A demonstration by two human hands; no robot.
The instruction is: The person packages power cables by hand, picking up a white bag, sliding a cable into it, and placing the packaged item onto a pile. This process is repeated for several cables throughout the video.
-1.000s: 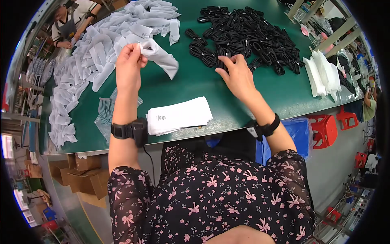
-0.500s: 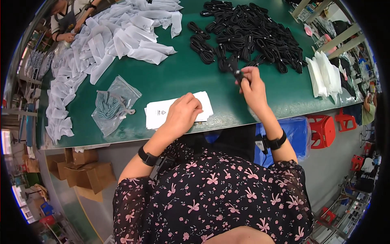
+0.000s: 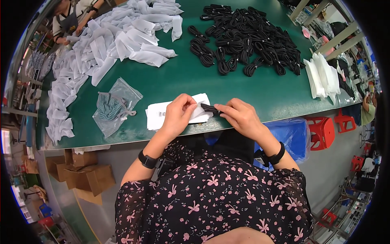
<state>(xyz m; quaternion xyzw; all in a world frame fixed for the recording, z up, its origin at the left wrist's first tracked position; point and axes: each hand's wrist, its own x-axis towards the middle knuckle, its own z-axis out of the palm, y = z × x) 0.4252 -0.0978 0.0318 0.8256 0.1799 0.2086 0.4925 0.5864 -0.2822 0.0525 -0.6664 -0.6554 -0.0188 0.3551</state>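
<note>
My left hand (image 3: 177, 115) rests over a stack of flat white bags (image 3: 155, 114) at the table's near edge. Its thumb and index finger pinch the right end of the top bag. Just beside that end, my right hand (image 3: 242, 118) grips a coiled black cable (image 3: 209, 108) between thumb and fingers. The cable's left tip meets the bag's edge; whether it is inside the opening I cannot tell. Farther back lies a large heap of similar coiled black cables (image 3: 248, 38).
Filled white bags (image 3: 138, 38) spread over the table's far left. A clear plastic bag with striped cloth (image 3: 110, 106) lies left of the stack. White packs (image 3: 321, 77) sit at the right edge. Below are a blue-lined bin (image 3: 286, 136), red stools (image 3: 321, 132) and cardboard boxes (image 3: 87, 175).
My right hand has brought the coiled cable from the heap toward me and left to the stack. My left hand has shifted slightly and now pinches the top bag's end.
</note>
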